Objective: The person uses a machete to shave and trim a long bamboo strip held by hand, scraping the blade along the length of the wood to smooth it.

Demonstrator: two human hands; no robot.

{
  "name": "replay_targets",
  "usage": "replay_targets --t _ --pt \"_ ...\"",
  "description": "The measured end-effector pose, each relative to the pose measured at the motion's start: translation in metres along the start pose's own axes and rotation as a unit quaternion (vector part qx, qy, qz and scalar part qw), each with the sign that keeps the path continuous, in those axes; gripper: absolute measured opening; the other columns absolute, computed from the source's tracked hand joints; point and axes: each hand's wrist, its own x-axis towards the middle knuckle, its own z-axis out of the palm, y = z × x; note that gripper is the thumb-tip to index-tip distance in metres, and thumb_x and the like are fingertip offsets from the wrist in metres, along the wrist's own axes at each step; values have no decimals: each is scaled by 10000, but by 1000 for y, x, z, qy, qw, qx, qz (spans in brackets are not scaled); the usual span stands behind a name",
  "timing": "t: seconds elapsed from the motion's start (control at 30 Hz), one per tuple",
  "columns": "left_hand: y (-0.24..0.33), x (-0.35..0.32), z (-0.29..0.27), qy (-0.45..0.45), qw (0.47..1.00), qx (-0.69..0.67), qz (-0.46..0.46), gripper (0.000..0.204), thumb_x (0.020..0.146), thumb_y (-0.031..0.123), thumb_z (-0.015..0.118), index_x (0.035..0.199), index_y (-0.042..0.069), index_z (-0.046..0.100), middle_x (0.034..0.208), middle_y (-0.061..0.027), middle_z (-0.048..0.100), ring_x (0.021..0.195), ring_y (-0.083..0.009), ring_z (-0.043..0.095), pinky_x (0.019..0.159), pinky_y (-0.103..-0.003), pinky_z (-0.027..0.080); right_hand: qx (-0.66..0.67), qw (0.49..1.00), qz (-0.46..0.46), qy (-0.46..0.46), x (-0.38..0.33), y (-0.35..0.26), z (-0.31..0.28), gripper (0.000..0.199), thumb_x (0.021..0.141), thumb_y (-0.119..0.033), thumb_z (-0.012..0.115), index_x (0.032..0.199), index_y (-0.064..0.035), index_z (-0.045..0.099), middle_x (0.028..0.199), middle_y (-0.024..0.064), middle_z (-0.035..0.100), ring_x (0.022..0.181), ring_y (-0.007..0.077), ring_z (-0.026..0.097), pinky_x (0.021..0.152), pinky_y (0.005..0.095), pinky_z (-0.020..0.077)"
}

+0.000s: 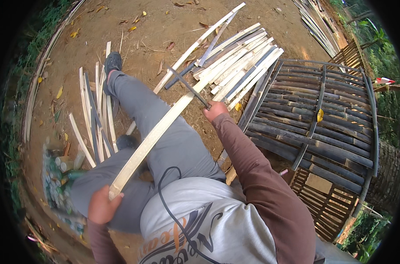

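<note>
A long pale bamboo strip (151,137) slants across my thighs, away from me and to the right. My left hand (104,205) is closed round its near end. In my right hand (215,110), fingers wrapped round the handle, is a long narrow knife (182,79) with a dark blade. The blade lies across the strip towards its far part and seems to touch it. Beyond the knife, the strip's far end runs into a pile of split bamboo strips (248,53), so where it ends is hard to make out.
More bamboo strips (98,110) lie on the dirt beside my outstretched leg with its dark shoe (113,61). A bamboo slat bench (314,110) stands close on the right. Plastic bottles (59,207) lie at left. A black cable (161,193) hangs over my shirt.
</note>
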Motion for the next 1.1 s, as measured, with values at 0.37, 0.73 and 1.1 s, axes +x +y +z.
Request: replay_targets --t 0.37,0.73,1.1 --pt "-7 -7 -5 13 999 13 26 290 886 205 785 897 -34 619 778 -266 634 728 -473 611 665 -464 493 58 991 89 78 38 39 7 348 862 -311 678 1056 -37 768 940 248 745 883 418 721 840 473 579" --pt "-2 -6 -9 6 1000 -3 26 303 879 233 800 905 -17 632 795 -253 660 773 -479 635 683 -481 508 41 986 142 78 63 62 15 412 892 -359 706 1191 -80 755 1097 215 757 1055 391 718 952 451 566" --pt "-9 -8 -12 -10 1000 -20 19 297 881 232 797 935 -19 650 782 -252 656 752 -473 632 678 -464 511 104 978 97 153 79 62 23 359 882 -335 689 1057 -32 769 925 215 759 878 404 725 829 466 568"
